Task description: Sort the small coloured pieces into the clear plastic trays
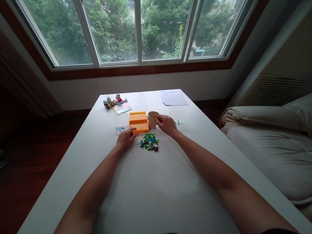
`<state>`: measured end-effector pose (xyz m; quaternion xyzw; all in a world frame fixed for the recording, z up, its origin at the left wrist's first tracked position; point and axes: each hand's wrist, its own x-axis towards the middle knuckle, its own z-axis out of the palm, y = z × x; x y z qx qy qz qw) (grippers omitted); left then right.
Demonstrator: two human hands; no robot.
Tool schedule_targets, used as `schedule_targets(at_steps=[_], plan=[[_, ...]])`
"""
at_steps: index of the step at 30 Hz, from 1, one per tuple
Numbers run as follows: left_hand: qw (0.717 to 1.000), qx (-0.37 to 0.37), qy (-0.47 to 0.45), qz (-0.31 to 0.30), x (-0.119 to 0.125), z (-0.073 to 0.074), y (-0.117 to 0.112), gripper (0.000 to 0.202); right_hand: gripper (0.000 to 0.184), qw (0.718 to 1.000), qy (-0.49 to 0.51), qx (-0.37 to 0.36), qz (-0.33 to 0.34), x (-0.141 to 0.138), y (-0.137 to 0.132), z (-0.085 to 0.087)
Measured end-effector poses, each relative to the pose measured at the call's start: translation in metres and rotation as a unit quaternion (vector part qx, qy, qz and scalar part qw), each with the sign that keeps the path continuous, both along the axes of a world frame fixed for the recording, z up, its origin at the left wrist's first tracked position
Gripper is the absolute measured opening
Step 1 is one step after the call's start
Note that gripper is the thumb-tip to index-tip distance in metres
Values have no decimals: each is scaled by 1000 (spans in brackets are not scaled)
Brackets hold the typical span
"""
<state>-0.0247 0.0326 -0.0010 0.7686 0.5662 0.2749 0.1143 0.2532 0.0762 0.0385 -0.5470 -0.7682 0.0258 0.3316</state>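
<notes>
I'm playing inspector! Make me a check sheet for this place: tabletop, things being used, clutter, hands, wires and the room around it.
Surface: white table, looks flat.
Things in use: loose pile of small colored bricks; orange tray; tan cup right of it; clear boxes on both sides, with small pieces showing.
Clutter: small toys and a card at the far left; papers at the far right.
Hands: left hand by the tray's near edge; right hand at the cup's rim; too small to tell what either grip holds.
Cables: nothing seen.
Surroundings: window ahead, trees outside; dark reddish floor.
</notes>
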Motion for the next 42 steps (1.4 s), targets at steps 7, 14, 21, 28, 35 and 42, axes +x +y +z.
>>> schedule_targets(at_steps=[7, 14, 21, 28, 35, 42], plan=[[1000, -4, 0, -3, 1, 1, 0, 37, 16, 999, -3, -3, 46, 0, -9, 6], [1000, -1, 5, -11, 0, 2, 0, 34, 29, 998, 56, 5, 11, 10, -14, -3], [1000, -2, 11, -6, 1, 0, 0, 33, 23, 999, 25, 6, -43, 26, -17, -27], [1000, -2, -1, -5, 1, 0, 1, 33, 16, 998, -41, 10, -52, 28, -20, -42], [1000, 1, 0, -12, 0, -1, 1, 33, 17, 998, -46, -2, -39, 25, -22, -41], [1000, 0, -5, -7, 2, -1, 1, 33, 19, 999, -29, 14, -18, 23, -24, -43]])
